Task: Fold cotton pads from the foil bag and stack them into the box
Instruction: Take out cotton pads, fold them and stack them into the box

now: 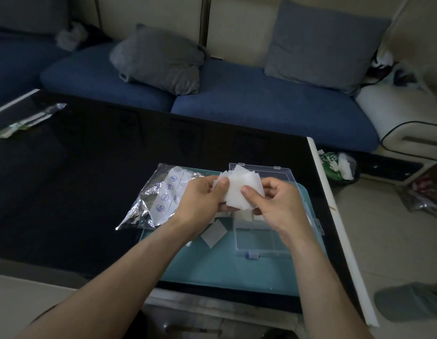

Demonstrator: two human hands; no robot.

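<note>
Head view has both the left hand and right hand with fingers pinching a fanned bunch of cotton pads above the open box; they look light and floppy, so I'd grip by the edges.

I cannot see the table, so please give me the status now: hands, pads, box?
Left hand and right hand both pinch a fanned bunch of cotton pads. Clear box open below. One loose pad beside box; nothing blocking.

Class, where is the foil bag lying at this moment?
In the head view, the foil bag lies on the black table, left of the left hand, with its right edge overlapping the teal mat.
</note>
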